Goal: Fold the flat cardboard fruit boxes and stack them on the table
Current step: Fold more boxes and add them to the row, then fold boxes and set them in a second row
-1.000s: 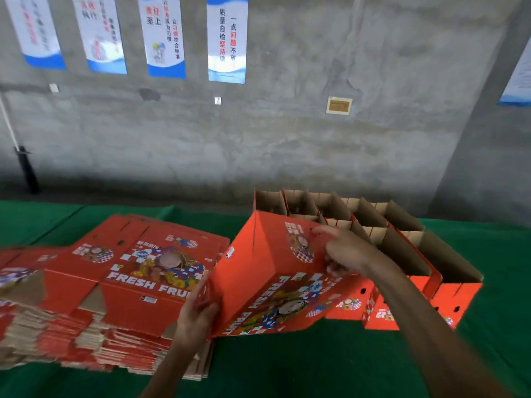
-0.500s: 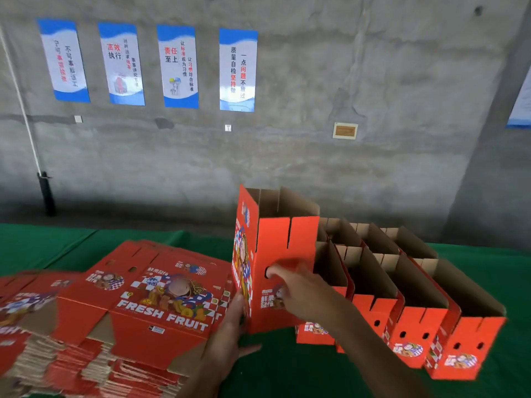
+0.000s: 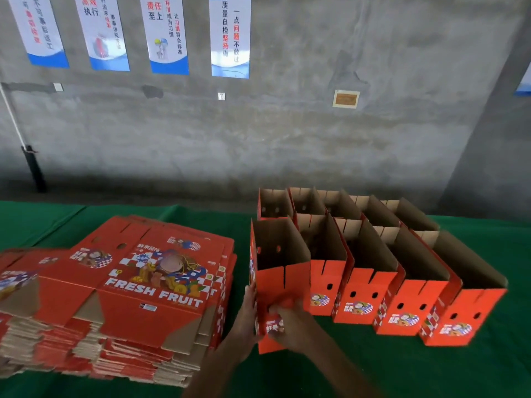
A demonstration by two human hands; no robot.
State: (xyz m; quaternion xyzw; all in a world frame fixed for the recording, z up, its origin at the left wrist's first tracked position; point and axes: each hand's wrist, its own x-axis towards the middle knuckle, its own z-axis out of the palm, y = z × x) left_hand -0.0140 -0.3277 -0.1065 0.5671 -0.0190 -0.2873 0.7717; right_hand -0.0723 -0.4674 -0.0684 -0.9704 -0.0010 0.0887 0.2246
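Red cardboard — an opened fruit box (image 3: 280, 271) stands upright on the green table (image 3: 402, 369), just right of the flat-box stack (image 3: 138, 288) and touching the leftmost of the folded boxes (image 3: 388, 271) in their front row. Left hand (image 3: 247, 320) lies flat against its left wall; right hand (image 3: 290, 326) — fingers curled — grips its near face low down.
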